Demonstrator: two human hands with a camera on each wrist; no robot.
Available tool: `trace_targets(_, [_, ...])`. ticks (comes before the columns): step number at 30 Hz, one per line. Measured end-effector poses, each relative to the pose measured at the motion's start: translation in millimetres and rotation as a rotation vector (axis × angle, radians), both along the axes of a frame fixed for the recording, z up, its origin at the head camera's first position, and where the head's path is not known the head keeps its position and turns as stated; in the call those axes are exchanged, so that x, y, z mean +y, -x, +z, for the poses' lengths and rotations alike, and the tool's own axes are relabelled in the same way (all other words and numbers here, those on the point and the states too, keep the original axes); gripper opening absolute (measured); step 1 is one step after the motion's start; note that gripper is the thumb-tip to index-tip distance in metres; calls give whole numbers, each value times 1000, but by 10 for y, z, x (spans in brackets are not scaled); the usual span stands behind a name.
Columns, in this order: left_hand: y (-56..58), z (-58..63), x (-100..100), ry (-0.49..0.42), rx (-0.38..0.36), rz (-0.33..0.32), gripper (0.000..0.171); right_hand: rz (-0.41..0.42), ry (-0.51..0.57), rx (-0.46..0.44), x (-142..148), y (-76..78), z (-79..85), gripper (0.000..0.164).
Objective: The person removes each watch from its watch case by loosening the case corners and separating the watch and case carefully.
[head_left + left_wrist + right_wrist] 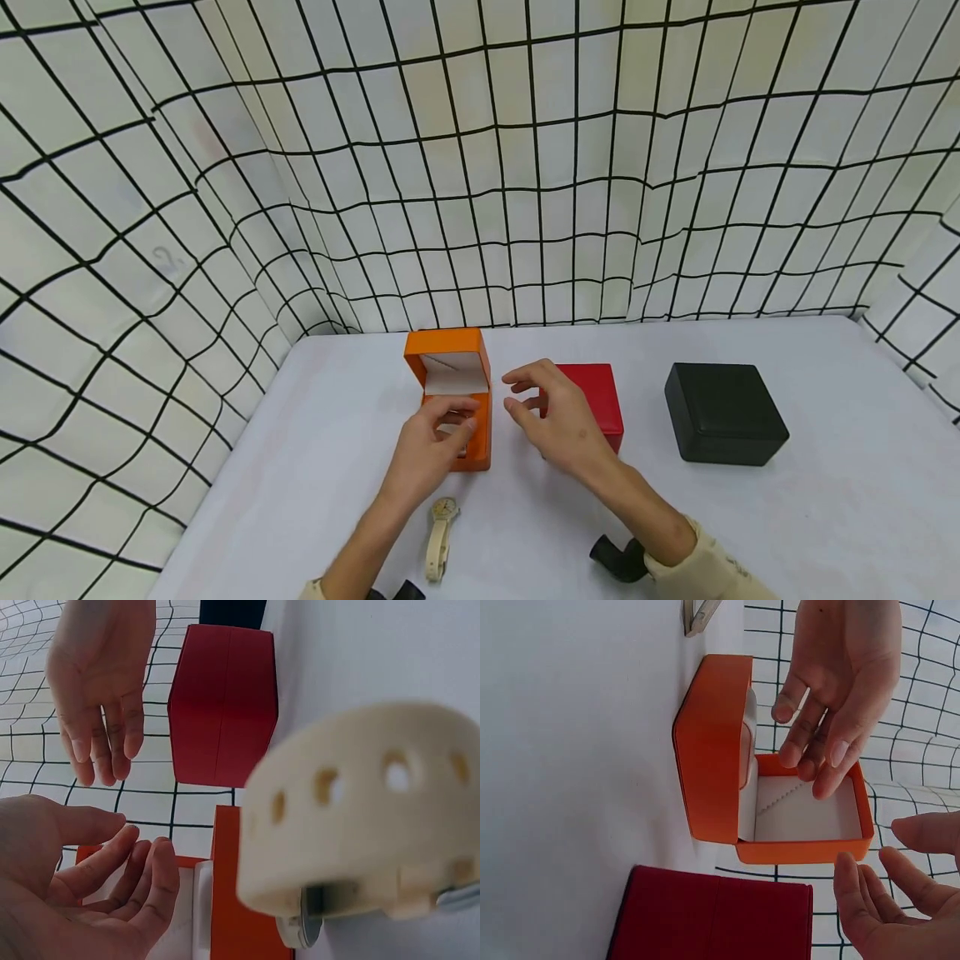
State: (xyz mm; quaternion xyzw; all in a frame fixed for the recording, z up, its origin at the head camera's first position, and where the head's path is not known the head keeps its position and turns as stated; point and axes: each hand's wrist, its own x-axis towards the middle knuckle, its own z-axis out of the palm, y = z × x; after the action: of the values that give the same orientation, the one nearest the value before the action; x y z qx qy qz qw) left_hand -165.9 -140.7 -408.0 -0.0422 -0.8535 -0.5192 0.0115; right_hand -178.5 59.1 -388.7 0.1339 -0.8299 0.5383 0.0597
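Observation:
An orange watch box (478, 442) stands with its lid (448, 340) raised, showing a white lining. Over its lower half is my left hand (429, 454), fingers loosely bent with nothing between them; it partly hides the box's inside. In the right wrist view, a white cushion (748, 765) shows at the box's opening. My right hand (564, 421) hovers between the orange box and a closed red box (592, 392), thumb and fingers apart, holding nothing. A watch with a cream strap (437, 542) lies near my left forearm, its round dial toward the orange box.
A closed black box (726, 414) sits on the white table (840, 517) to the right of the red one. Black netting (525, 183) over white walls rises behind and beside the table. Dark curved pieces (621, 558) show near my wrists.

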Motion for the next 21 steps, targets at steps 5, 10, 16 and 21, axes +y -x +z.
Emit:
trace_targets(5, [-9, 3, 59, 49, 24, -18, 21, -13, -21, -12, 92, 4, 11, 28])
trace_targets(10, [-17, 11, 123, 36, 34, -33, 20, -20, -43, 11, 164, 14, 8, 25])
trace_targets(16, [-40, 14, 199, 19, 21, -56, 19, -37, -59, 44, 253, 26, -21, 25])
trace_targets(21, [-57, 5, 256, -7, -28, -102, 21, -55, -74, 65, 356, 35, -23, 24])
